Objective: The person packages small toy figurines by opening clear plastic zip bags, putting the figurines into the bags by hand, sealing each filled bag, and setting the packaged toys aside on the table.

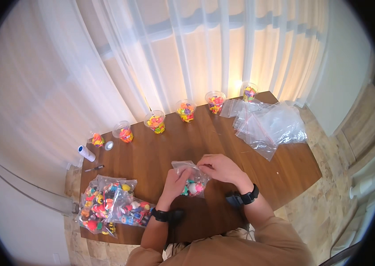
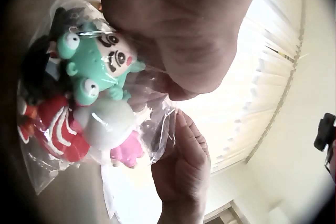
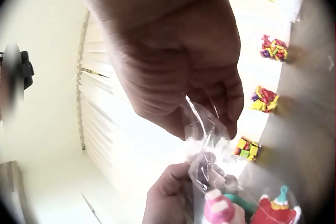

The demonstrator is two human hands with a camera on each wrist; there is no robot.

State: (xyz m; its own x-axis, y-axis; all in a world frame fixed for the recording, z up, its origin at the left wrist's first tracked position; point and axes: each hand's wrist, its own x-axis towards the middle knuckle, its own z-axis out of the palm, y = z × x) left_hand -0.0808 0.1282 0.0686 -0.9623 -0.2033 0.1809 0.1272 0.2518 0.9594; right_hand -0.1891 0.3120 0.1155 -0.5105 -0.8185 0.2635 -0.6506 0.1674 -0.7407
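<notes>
A clear plastic bag (image 1: pixel 200 188) with small toy figures stands near the table's front edge, between both hands. Inside it, the left wrist view shows a teal figure with bulging eyes (image 2: pixel 89 69), a red and white piece (image 2: pixel 60 129) and a pink one (image 2: pixel 127 149). My left hand (image 1: pixel 176 184) pinches the bag's upper left side. At the top right corner, my right hand (image 1: pixel 225 169) pinches the bag's rim between thumb and fingers; the right wrist view shows that hand (image 3: pixel 184 61) above the crumpled plastic (image 3: pixel 202 129).
Filled bags of toys (image 1: pixel 107 206) lie at the left front, below a pen (image 1: pixel 94 168) and a white roll (image 1: pixel 87 153). Several clear cups of colourful pieces (image 1: pixel 155 122) line the back edge. Flat clear bags (image 1: pixel 267 126) are spread at the back right.
</notes>
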